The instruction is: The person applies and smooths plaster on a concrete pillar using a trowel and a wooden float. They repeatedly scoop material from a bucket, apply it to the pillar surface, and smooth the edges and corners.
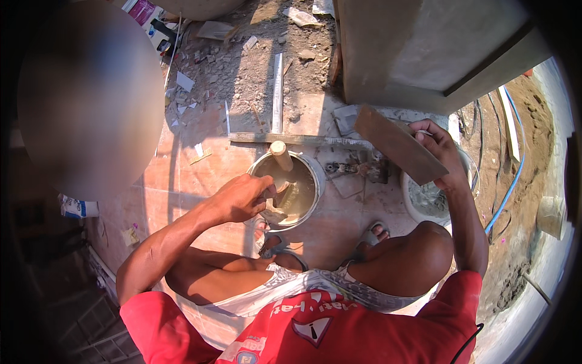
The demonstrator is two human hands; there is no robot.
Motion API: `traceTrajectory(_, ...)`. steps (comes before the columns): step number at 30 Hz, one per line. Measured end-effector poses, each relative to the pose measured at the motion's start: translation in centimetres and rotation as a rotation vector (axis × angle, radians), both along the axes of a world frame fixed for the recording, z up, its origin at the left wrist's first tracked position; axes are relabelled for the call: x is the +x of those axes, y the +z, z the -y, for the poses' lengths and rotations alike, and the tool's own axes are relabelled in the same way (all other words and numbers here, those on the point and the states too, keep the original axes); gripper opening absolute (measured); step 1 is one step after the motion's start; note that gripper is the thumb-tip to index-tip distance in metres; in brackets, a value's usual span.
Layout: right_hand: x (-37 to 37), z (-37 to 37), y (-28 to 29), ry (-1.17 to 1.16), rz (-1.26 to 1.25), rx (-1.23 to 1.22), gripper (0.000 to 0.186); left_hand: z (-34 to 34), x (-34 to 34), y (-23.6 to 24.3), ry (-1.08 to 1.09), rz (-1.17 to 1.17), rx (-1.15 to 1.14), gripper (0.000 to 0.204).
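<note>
My right hand point(441, 153) is closed on a plastering trowel with a flat, rectangular brown blade point(400, 144), raised over the rim of a right-hand bucket point(409, 209). Grey wet mix point(428, 199) lies in that bucket. Over the near left rim of another white bucket point(316, 203), my left hand point(245, 197) is closed with its fingers curled. A beige, wet-looking piece point(274, 213) shows just below those fingers; whether they grip it is hidden. Murky water fills part of this bucket, and a round wooden handle point(280, 153) leans up out of it.
A dirty, mortar-caked tool point(357, 168) lies between the buckets. Behind them runs a wooden strip point(303, 140), with rubble point(242, 73) beyond. A grey plastered block point(436, 54) stands far right. A blue hose point(512, 170) crosses the sand at right. A blurred patch covers the upper left.
</note>
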State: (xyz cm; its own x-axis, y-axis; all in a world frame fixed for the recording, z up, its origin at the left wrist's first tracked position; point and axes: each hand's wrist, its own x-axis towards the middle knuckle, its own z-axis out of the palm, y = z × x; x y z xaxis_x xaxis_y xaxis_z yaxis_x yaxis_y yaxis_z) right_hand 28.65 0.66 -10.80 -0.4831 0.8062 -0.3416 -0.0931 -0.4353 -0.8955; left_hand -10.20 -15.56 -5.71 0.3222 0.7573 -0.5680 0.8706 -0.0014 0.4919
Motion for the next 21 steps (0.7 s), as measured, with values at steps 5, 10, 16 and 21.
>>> traceTrajectory(5, 0.0, 0.4, -0.3, -0.020, 0.017, 0.000, 0.026, -0.6, -0.2, -3.1, -0.104, 0.017, -0.019, 0.032)
traceTrajectory(10, 0.5, 0.7, -0.3, -0.013, 0.008, 0.012, 0.028, -0.1, -0.5, -3.4, 0.074, -0.108, 0.117, 0.040)
traceTrajectory(16, 0.6, 0.9, -0.7, -0.052, 0.004, 0.003, 0.028, -2.7, 0.5, -3.5, 0.310, 0.072, 0.338, 0.057)
traceTrajectory(21, 0.5, 1.8, -0.7, -0.020, 0.012, -0.003, 0.027, -5.1, 1.2, -2.4, 0.196, -0.023, 0.201, 0.043)
